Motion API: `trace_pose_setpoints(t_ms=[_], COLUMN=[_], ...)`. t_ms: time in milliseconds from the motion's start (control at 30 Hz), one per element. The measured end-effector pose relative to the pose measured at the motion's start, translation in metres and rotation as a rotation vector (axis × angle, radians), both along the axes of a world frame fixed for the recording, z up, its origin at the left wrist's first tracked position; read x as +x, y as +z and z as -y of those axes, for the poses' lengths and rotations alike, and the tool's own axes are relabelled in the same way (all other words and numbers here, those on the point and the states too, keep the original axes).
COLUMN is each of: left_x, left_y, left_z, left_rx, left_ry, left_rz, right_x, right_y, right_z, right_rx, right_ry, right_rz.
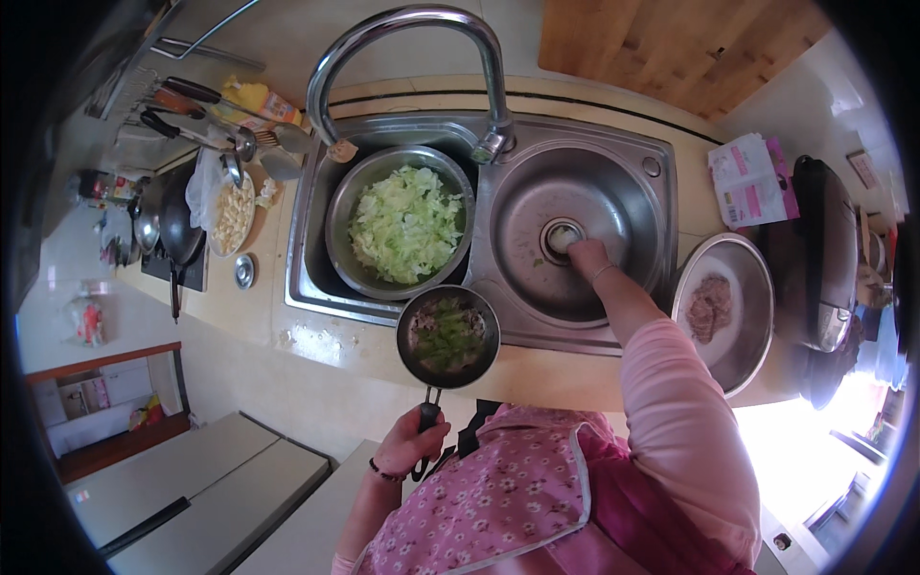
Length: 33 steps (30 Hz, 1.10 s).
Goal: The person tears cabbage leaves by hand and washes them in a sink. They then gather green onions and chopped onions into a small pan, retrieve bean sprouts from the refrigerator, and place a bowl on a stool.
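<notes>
My left hand [413, 442] grips the black handle of a small dark round pan or strainer [447, 338], held level at the counter's front edge. Green vegetable pieces and brownish bits lie in it. My right hand [589, 257] reaches down to the drain [563, 239] of the round right sink basin [517, 194]. A pale clump [562, 236] shows at its fingertips, which are partly hidden, so I cannot tell whether they hold it. In the left basin, a steel bowl [338, 248] contains chopped pale green leaves, likely cabbage or lettuce [406, 223].
A curved chrome faucet [410, 16] arches over the left basin. On the right, a steel bowl [758, 287] holds raw meat [709, 307] beside a rice cooker [826, 259]. A plate of pale pieces [233, 215], a wok [181, 223] and hanging utensils [237, 144] are on the left.
</notes>
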State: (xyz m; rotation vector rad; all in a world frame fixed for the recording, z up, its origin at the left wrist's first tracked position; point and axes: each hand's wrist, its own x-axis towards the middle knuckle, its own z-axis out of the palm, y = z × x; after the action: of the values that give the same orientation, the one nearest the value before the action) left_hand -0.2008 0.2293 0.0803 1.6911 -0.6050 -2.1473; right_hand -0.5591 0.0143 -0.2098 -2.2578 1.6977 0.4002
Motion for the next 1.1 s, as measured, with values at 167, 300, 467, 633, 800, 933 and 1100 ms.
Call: trace_pose_setpoints(t_ms=[167,300,467,633,800,933,1100], left_x=[0.003,0.004,0.006,-0.002,-0.007,-0.005,-0.012], left_y=[-0.009,-0.015,-0.021,-0.028,-0.029,-0.04,-0.041], left_z=[-0.003,0.0,0.012,0.015,0.013,0.011,0.015], left_rx=[-0.066,-0.141,-0.267,-0.294,-0.344,-0.322,-0.29], left_ry=[0.032,-0.017,-0.124,-0.171,-0.275,-0.264,-0.247], left_rz=[-0.02,-0.078,-0.143,-0.167,-0.06,-0.122,-0.218], right_x=[0.01,0.029,0.075,0.116,0.133,0.131,0.12], right_y=[0.031,0.118,0.257,0.286,0.244,0.255,0.27], right_z=[-0.022,-0.037,-0.087,-0.12,-0.133,-0.133,-0.13], right_rx=[-0.261,-0.449,-0.363,0.53,1.243,1.313,1.196], right_ry=[-0.15,-0.19,-0.354,-0.842,-1.436,-1.416,-1.3], right_rz=[0.245,0.343,0.963,1.64,1.915,1.988,2.065])
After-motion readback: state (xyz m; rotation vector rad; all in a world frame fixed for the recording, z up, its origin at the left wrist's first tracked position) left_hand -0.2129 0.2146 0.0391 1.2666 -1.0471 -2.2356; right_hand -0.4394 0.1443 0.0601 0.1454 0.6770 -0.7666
